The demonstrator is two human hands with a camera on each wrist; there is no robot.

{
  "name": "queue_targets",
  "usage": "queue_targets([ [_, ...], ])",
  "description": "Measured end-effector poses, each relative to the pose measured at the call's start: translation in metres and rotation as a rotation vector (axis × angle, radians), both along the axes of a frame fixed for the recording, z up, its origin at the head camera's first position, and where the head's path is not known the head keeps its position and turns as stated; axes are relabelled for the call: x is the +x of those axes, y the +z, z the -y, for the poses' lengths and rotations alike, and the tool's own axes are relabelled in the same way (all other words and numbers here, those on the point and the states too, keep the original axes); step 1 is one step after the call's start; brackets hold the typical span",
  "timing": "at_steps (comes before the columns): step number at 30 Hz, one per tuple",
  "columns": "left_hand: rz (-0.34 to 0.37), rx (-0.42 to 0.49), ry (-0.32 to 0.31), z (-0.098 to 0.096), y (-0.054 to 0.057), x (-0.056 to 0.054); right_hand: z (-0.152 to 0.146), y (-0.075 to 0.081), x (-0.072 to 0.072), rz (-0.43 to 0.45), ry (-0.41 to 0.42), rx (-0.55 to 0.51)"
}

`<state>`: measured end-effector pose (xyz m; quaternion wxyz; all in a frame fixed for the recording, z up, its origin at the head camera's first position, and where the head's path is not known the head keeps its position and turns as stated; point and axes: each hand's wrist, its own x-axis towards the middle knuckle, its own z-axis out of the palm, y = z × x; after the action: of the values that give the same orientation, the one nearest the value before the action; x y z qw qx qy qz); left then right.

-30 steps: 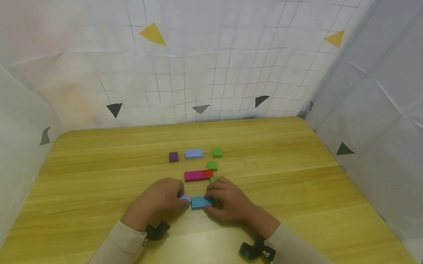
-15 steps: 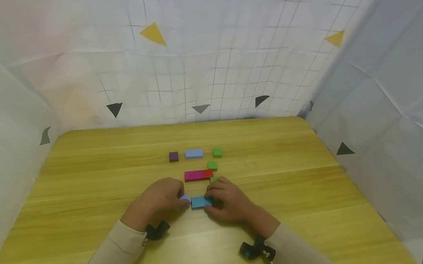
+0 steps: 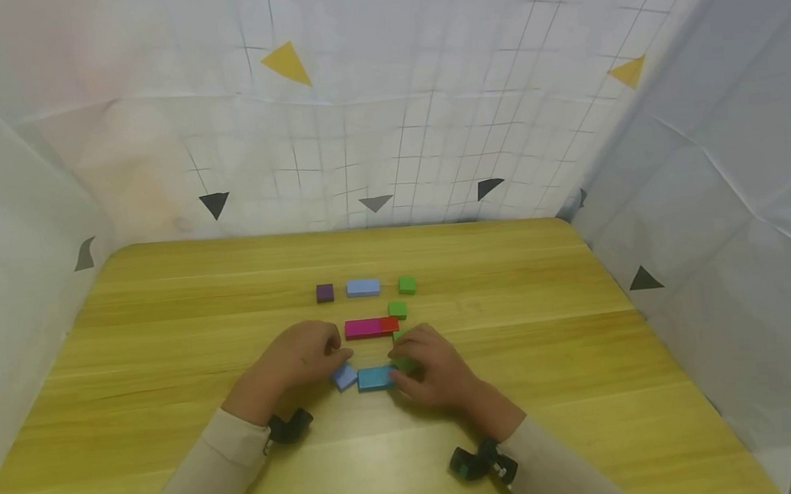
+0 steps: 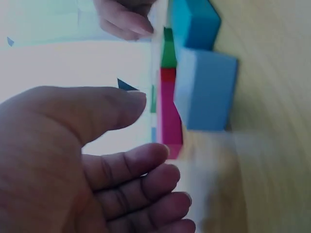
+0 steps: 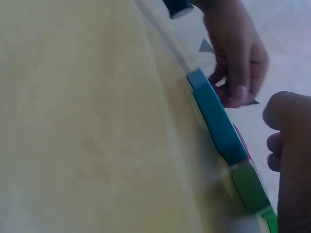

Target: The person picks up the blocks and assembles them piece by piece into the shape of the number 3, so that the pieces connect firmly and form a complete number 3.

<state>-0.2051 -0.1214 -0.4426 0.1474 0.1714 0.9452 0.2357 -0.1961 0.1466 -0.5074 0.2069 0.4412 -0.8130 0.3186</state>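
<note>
My left hand (image 3: 303, 353) hovers just beyond a light blue block (image 3: 345, 377), fingers loosely bent and holding nothing; the left wrist view shows thumb and fingers apart from that block (image 4: 206, 92). The light blue block lies slightly turned, its corner at the left end of a brighter blue oblong block (image 3: 376, 378). At the other end of the blue block a green block (image 5: 250, 187) continues the row, partly covered by my right hand (image 3: 434, 367) in the head view. In the right wrist view, the right fingers are raised off the row, with nothing between them.
Behind the row lies a magenta block (image 3: 363, 329) with a red block (image 3: 389, 325) at its right end, and green blocks around that end. Farther back sit a dark purple block (image 3: 325, 293), a light blue oblong (image 3: 363, 288) and a green block (image 3: 407, 285). White sheeting surrounds the table.
My left hand has let go of the light blue block and moved up and away, leaving it turned at an angle. My right hand has let go of the row and shifted slightly right.
</note>
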Motion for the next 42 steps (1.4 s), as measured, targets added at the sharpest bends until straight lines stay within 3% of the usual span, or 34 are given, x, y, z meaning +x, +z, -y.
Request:
queue_targets([
  [5,0.008,0.029,0.004,0.005,-0.007,-0.005,-0.01,-0.003,-0.008,0.013,-0.063,-0.076],
  [12,0.003,0.098,0.021,0.01,-0.016,-0.01,-0.02,-0.002,-0.014,0.133,-0.169,-0.13],
  [16,-0.002,0.139,0.023,0.014,-0.023,-0.013,-0.023,-0.001,-0.02,0.155,-0.224,-0.171],
  [25,-0.061,0.262,-0.018,0.022,-0.036,-0.018,-0.038,-0.007,-0.041,0.221,-0.315,-0.248],
  [30,-0.114,0.315,-0.01,0.023,-0.044,-0.021,-0.045,-0.007,-0.051,0.245,-0.363,-0.265],
  [37,-0.219,0.371,-0.004,0.023,-0.053,-0.024,-0.047,-0.004,-0.058,0.286,-0.384,-0.28],
  [42,-0.251,0.386,-0.004,0.022,-0.056,-0.026,-0.045,-0.004,-0.061,0.331,-0.393,-0.268],
])
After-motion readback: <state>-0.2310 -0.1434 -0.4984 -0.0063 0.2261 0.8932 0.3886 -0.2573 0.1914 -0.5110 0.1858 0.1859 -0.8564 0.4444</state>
